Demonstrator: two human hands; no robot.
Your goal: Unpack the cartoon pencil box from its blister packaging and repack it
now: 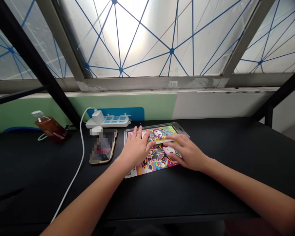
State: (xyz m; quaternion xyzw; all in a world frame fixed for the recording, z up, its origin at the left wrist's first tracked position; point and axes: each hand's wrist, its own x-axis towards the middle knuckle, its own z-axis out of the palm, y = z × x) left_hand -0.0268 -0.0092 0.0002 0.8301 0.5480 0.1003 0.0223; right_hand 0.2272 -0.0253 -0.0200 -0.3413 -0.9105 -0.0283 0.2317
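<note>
A brightly coloured cartoon-print sheet (pixel 159 165) lies in a flat clear plastic package (pixel 183 130) with a hang-hole tab at its top right. My left hand (pixel 135 149) rests flat on its left half with the fingers spread. Across the print runs a slim pale yellow-and-white stick (pixel 161 141); its exact kind is not clear. Its left end meets my left thumb. The right end passes between the fingers of my right hand (pixel 190 152), which seem closed on it, while the lower fingers reach over the print.
Left of the package lies a phone (pixel 103 146), its screen blurred out. Behind it is a white power strip (pixel 116 121) with a plugged-in charger (pixel 97 116). A white cable (pixel 75 178) loops toward me. A drink bottle (pixel 50 126) stands tilted in view at far left. Black frame bars flank the desk (pixel 186 196).
</note>
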